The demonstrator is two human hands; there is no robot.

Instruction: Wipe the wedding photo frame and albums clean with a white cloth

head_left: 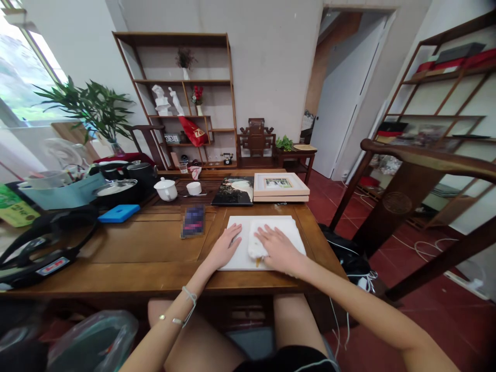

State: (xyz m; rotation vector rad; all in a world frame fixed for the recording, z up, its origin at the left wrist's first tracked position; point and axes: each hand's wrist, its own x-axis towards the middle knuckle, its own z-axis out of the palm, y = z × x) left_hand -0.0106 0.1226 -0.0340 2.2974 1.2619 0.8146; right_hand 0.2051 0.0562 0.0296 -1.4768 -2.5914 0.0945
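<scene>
A stack of white sheets or boards lies on the wooden table in front of me. My left hand rests flat on its left part, fingers stretched forward. My right hand lies flat on the upper white piece, fingers spread, pressing it down. A small yellowish bit shows under the near edge by my right hand. Neither hand grips anything.
Framed pictures and a dark print lie beyond the sheets. A small stand, white teapot, cup, blue lid, pots and headphones fill the left. A wooden chair stands right.
</scene>
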